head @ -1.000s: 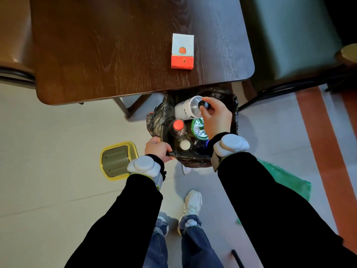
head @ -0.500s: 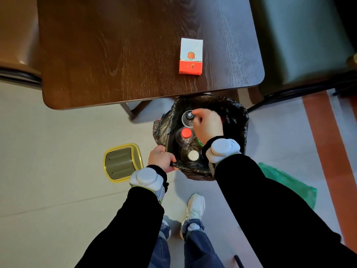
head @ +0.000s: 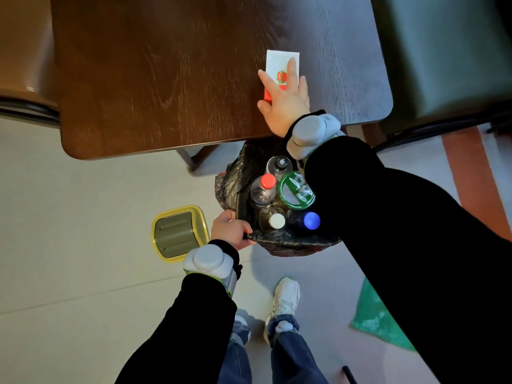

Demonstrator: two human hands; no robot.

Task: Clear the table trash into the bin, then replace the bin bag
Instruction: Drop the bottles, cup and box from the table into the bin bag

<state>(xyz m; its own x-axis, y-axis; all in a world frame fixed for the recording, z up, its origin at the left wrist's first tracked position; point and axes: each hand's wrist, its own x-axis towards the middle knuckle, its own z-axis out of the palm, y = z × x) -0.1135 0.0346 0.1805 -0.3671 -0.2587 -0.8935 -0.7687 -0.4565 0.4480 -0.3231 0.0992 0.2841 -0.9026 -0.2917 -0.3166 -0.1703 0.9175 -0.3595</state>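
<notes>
A white and red box (head: 278, 60) lies near the front right corner of the dark wooden table (head: 166, 79). My right hand (head: 285, 98) lies over its lower part with fingers spread straight. Below the table edge stands the bin, lined with a black bag (head: 235, 181). Inside are several bottles, among them a red-capped one (head: 264, 187), plus a round green lid (head: 296, 191). My left hand (head: 231, 230) grips the bin's near left rim.
A yellow-rimmed bin lid (head: 178, 234) lies on the pale floor left of the bin. A green bag (head: 379, 320) lies on the floor at the right. A dark green seat (head: 443, 51) stands right of the table. My shoes (head: 285, 297) are just behind the bin.
My right hand let go of the black-capped bottle inside the bin, rose out and moved up to the box on the table. The left hand stayed on the rim.
</notes>
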